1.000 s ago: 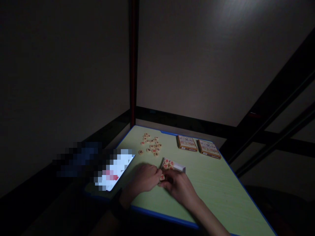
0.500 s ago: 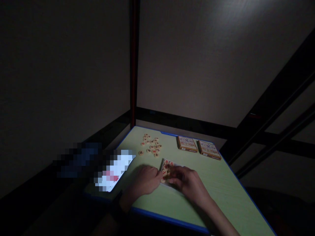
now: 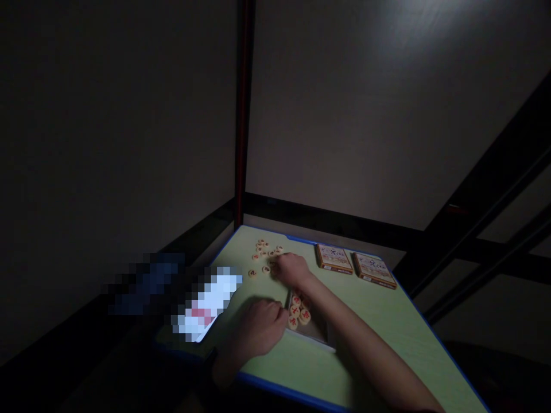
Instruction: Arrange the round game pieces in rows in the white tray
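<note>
Round wooden pieces with red characters (image 3: 295, 311) lie in the left part of a shallow open box (image 3: 316, 330) on the green table. My left hand (image 3: 264, 326) is closed at the box's left edge, its fingertips against the rim. Farther off, my right hand (image 3: 291, 269) reaches down to the right side of a group of loose round pieces (image 3: 264, 253); its fingers are bent, and whatever they touch is hidden beneath them. My right forearm passes over the box and covers part of it.
Two flat printed boxes (image 3: 334, 258) (image 3: 374, 269) lie at the table's back right. A bright, blurred-out screen (image 3: 210, 304) is at the left edge. The green table (image 3: 370, 327) has a blue rim, with walls behind it.
My right hand has moved from over the open box away to the loose pieces, uncovering more of the box. My left hand has stayed at the box's edge. The view has shifted slightly.
</note>
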The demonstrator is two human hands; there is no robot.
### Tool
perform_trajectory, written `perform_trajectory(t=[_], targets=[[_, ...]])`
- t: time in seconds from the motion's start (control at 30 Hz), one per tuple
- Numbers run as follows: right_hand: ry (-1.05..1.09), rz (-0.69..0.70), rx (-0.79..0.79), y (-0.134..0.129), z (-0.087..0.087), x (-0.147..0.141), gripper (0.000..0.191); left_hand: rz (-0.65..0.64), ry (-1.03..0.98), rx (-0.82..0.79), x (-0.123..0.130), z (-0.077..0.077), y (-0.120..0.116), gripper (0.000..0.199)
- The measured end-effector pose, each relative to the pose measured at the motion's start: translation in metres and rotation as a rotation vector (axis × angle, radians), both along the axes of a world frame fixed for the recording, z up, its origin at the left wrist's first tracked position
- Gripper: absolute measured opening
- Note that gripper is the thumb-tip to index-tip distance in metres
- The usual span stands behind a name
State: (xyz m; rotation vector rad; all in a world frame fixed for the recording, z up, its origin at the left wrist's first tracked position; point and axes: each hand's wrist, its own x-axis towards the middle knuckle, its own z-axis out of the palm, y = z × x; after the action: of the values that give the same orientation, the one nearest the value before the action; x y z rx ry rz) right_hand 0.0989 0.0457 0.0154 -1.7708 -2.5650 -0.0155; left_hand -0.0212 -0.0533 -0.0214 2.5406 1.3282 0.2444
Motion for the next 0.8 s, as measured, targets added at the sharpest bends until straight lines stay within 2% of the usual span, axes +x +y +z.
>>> perform_trajectory(t=[0.1,0.2,0.27,0.3,0.37,0.47,0.53,0.67,0.8], targets=[[-0.041,-0.005,-0.002,0.006,-0.004,-0.008,0.028,0.005,0.072,0.025,-0.001,-0.002,-0.003,0.037],[-0.07,-0.005,-0.018,0.005,-0.005,-0.013,0.03,-0.005,0.046,-0.002,-0.001,0.003,-0.005,0.031],[-0.084,-0.002,-0.036,0.004,-0.004,-0.015,0.029,0.094,0.012,-0.022,-0.002,0.012,0.0,0.03],[-0.089,0.002,-0.046,0.003,-0.004,-0.017,0.028,0.183,-0.003,-0.017,-0.003,0.017,0.005,0.031],[-0.095,0.014,-0.061,0.001,-0.003,-0.018,0.025,0.335,-0.006,0.049,-0.005,0.028,0.02,0.035],[-0.08,0.023,-0.044,-0.003,0.001,-0.016,0.024,0.484,0.04,0.137,-0.008,0.041,0.052,0.033],[-0.047,0.018,-0.014,-0.009,0.005,-0.01,0.028,0.535,0.06,0.165,-0.009,0.044,0.074,0.035],[0.064,0.021,0.01,-0.026,0.01,0.018,0.024,0.595,0.125,0.144,-0.005,0.039,0.106,0.034],[0.391,0.142,0.102,-0.047,0.0,0.056,0.014,0.617,0.16,0.111,-0.004,0.028,0.12,0.035]])
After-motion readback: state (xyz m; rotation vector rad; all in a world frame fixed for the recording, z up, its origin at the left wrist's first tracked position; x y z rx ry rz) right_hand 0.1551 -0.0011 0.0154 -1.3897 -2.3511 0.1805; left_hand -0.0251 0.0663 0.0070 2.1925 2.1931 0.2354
